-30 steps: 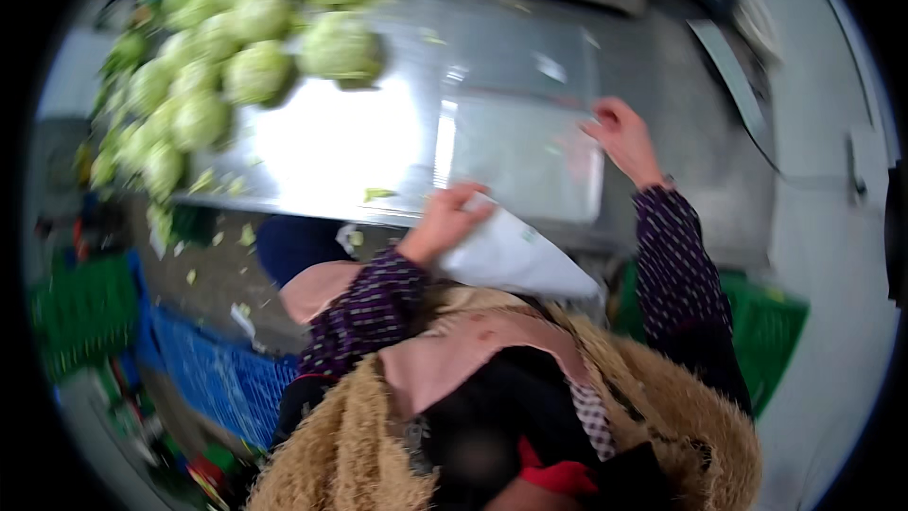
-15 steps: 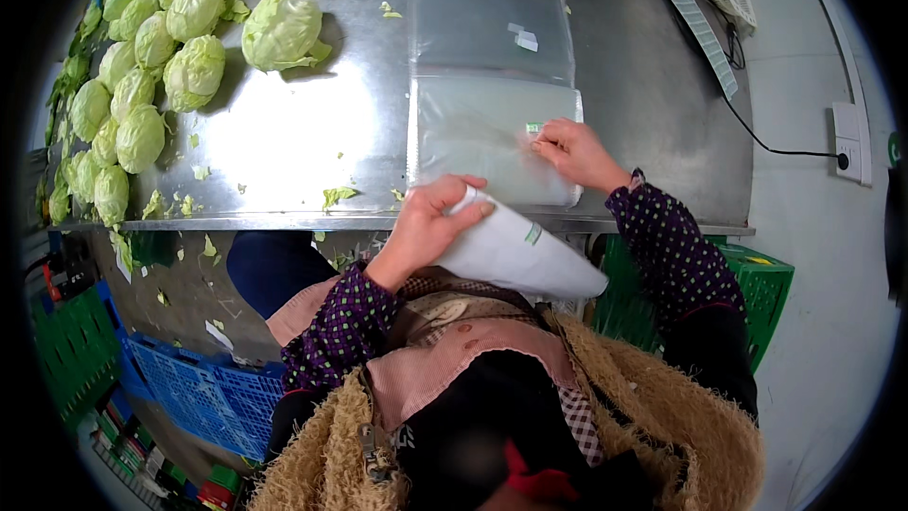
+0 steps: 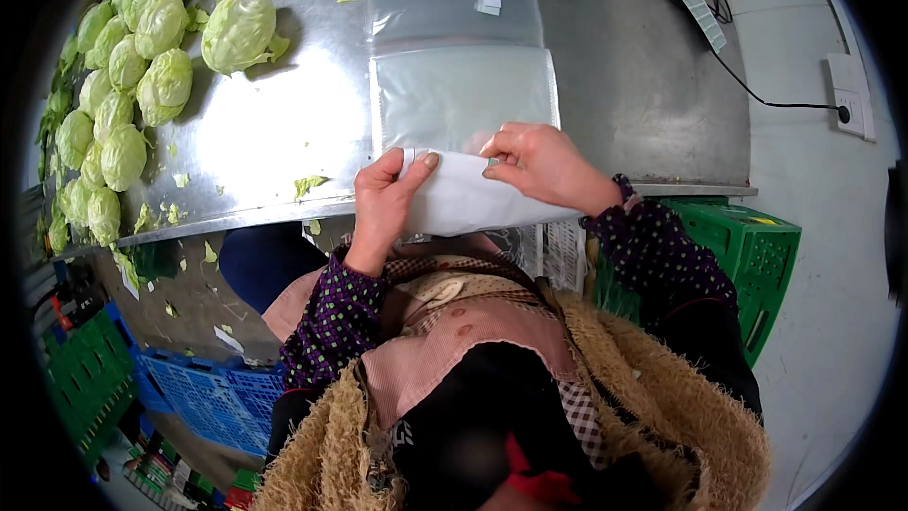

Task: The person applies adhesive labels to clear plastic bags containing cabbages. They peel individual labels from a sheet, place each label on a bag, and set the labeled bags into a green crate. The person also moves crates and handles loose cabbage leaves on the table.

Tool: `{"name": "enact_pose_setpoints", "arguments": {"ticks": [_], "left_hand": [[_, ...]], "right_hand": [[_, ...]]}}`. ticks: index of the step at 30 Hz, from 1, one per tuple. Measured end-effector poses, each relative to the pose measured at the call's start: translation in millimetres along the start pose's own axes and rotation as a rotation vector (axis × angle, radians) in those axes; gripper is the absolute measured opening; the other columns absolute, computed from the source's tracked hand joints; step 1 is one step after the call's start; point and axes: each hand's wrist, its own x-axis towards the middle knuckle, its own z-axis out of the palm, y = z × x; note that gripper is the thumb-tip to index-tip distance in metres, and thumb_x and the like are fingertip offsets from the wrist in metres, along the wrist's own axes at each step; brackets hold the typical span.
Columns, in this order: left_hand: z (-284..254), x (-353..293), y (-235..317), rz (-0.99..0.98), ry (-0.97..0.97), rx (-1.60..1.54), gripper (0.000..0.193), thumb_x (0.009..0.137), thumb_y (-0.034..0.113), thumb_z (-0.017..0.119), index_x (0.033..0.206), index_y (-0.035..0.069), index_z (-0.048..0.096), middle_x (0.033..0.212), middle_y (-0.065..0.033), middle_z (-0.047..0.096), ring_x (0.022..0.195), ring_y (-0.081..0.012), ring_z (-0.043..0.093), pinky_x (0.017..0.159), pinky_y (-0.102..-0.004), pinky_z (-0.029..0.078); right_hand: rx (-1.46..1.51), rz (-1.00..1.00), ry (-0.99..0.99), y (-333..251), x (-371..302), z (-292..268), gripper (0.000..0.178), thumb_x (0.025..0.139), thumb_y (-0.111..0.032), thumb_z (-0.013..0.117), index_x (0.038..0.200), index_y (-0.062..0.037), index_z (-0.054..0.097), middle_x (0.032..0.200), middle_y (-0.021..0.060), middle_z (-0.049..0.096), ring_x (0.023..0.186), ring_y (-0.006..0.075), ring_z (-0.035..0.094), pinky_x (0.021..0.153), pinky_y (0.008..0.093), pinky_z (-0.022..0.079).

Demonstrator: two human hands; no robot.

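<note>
My left hand (image 3: 381,203) grips the left end of a white label sheet (image 3: 446,197), thumb on top, just off the table's front edge. My right hand (image 3: 549,168) is closed at the sheet's upper edge, thumb and forefinger pinching a small green-and-white label (image 3: 491,163). Right behind the sheet lies a stack of clear plastic bags (image 3: 463,90), its near end covered by the sheet and my hands. Farther back, more clear bags (image 3: 426,5) lie flat, with small white labels (image 3: 486,6) on them.
Pale green lettuce heads (image 3: 163,85) crowd the left of the steel table (image 3: 624,104); one lettuce (image 3: 238,33) sits apart. Leaf scraps (image 3: 308,186) lie about. A black cable (image 3: 785,104) runs to a wall socket. Below stand a green crate (image 3: 747,255) and a blue pallet (image 3: 203,397).
My right hand has left the bag stack and come to the label sheet, now pinching a label there. My left hand has raised and levelled the sheet. The view has shifted slightly.
</note>
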Motion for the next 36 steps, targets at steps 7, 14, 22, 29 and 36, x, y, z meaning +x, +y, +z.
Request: {"name": "enact_pose_setpoints", "arguments": {"ticks": [7, 14, 22, 29, 36], "left_hand": [[5.8, -4.7, 10.2, -0.111, 0.03, 0.056, 0.021, 0.085, 0.014, 0.071, 0.069, 0.003, 0.063, 0.063, 0.0077, 0.055, 0.057, -0.0011, 0.041, 0.049, -0.0199, 0.034], [-7.7, 19.8, -6.7, 0.071, -0.253, 0.324, 0.028, 0.083, 0.013, 0.072, 0.07, -0.004, 0.054, 0.104, -0.0104, 0.066, 0.102, -0.0154, 0.058, 0.096, -0.0335, 0.041], [-11.4, 16.1, 5.0, -0.193, -0.224, 0.26, 0.014, 0.084, 0.015, 0.071, 0.083, 0.001, 0.068, 0.092, -0.0074, 0.069, 0.095, -0.0146, 0.061, 0.092, -0.0325, 0.045], [-10.3, -0.6, 18.9, 0.174, -0.362, 0.247, 0.034, 0.082, 0.016, 0.074, 0.066, -0.002, 0.049, 0.076, -0.005, 0.057, 0.08, -0.0106, 0.058, 0.069, -0.0298, 0.046], [-27.0, -19.3, 59.1, 0.039, -0.131, 0.169, 0.019, 0.083, 0.012, 0.07, 0.072, 0.0, 0.06, 0.076, -0.0044, 0.058, 0.077, -0.012, 0.057, 0.067, -0.0255, 0.045]], "right_hand": [[-0.244, -0.158, 0.248, -4.0, -19.7, 10.5, 0.008, 0.076, -0.013, 0.072, 0.081, -0.0083, 0.068, 0.079, 0.0037, 0.061, 0.072, 0.0199, 0.062, 0.062, 0.03, 0.05], [0.25, 0.424, 0.317, 76.3, 51.4, 6.9, 0.03, 0.073, -0.037, 0.078, 0.075, -0.0095, 0.068, 0.064, 0.0074, 0.064, 0.06, 0.0229, 0.064, 0.059, 0.0347, 0.05], [-0.388, -0.248, 0.239, 57.9, 34.2, 29.8, 0.032, 0.07, -0.039, 0.074, 0.082, -0.0108, 0.065, 0.08, 0.0062, 0.057, 0.088, 0.0237, 0.056, 0.075, 0.0366, 0.047], [-0.043, 0.051, -0.077, 65.2, 48.0, 5.9, 0.009, 0.085, -0.016, 0.064, 0.085, -0.0076, 0.066, 0.078, 0.0076, 0.06, 0.077, 0.0232, 0.057, 0.07, 0.0356, 0.047], [0.18, 0.02, 0.251, 6.7, 91.5, -143.7, 0.046, 0.097, -0.04, 0.043, 0.094, -0.0014, 0.067, 0.083, 0.0063, 0.067, 0.074, 0.0148, 0.06, 0.072, 0.0292, 0.048]]}}
